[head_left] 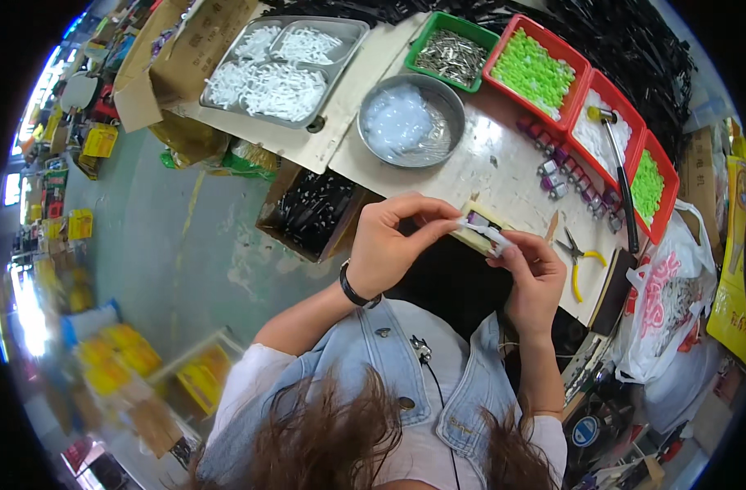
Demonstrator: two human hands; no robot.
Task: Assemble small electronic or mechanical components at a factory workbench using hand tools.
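Observation:
A small white plastic piece (489, 233) spans the space between my two hands at the bench's near edge. My left hand (397, 245), with a black band on its wrist, pinches the left end between thumb and fingertips. At the other end, the thumb and curled fingers of my right hand (535, 273) close on the same piece. Directly beneath the piece sits a pale yellow block-like fixture (473, 238) with a dark middle, partly covered by my fingers. Yellow-handled pliers (581, 260) lie right of my right hand, beside a thin pointed wooden-looking strip (551, 227).
Beyond my hands stands a round metal bowl (370, 140) with bagged contents. A divided metal tray (352, 37) holds white parts. Green (414, 55) and red bins (583, 77) line the back right. A hammer (622, 175) leans across the bins. Purple-and-metal pieces (557, 175) lie nearby.

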